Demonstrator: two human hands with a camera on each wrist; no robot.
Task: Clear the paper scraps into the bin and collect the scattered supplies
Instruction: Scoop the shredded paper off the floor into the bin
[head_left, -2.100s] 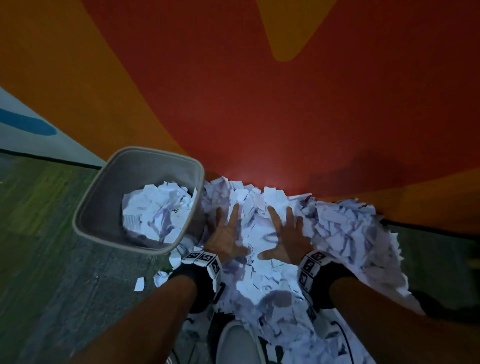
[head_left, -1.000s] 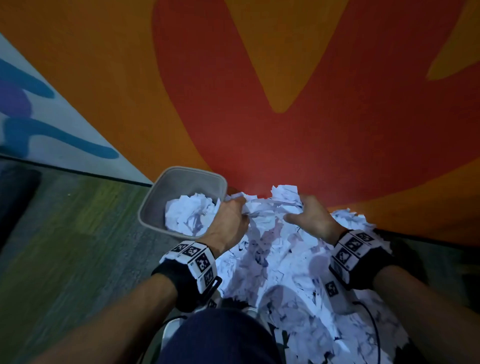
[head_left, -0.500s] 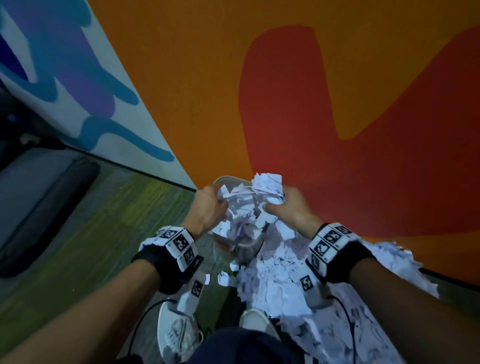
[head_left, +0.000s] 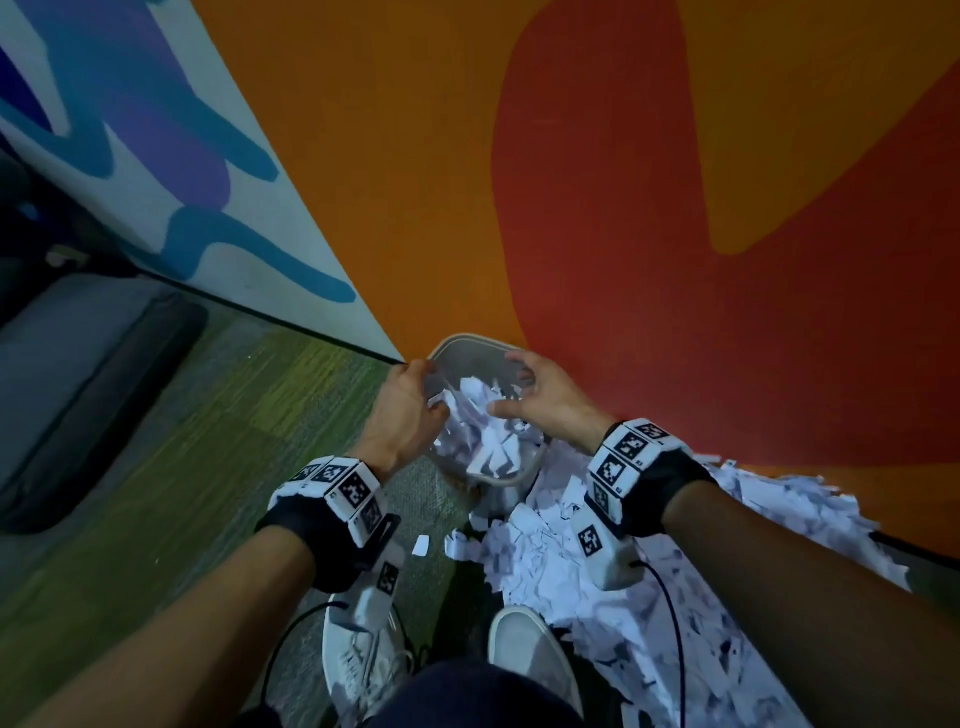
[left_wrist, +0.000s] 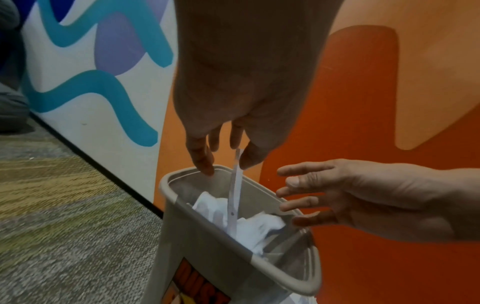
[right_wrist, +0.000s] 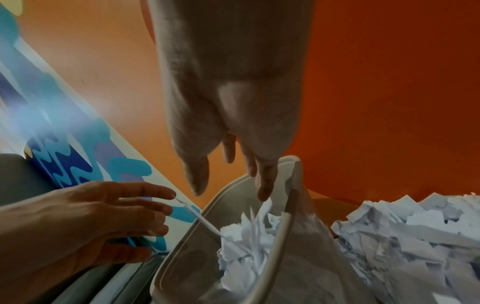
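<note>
A grey bin stands on the carpet against the orange wall, with white paper scraps heaped inside. Both hands hover over its mouth. My left hand is at the left rim with its fingers straight. A thin paper strip trails from its fingertips down into the bin. My right hand is over the right rim, fingers spread and holding nothing. The wrist views show the same: left hand, right hand, bin. A large pile of scraps lies on the floor right of the bin.
The scrap pile runs along the wall's foot to the right. One loose scrap lies on the green-grey carpet by my left wrist. My white shoes are below. A dark cushion lies at far left.
Both hands gathered a bundle of scraps from the pile, carried it left and up over the bin, and have now let it go. The scraps lie in the bin.
</note>
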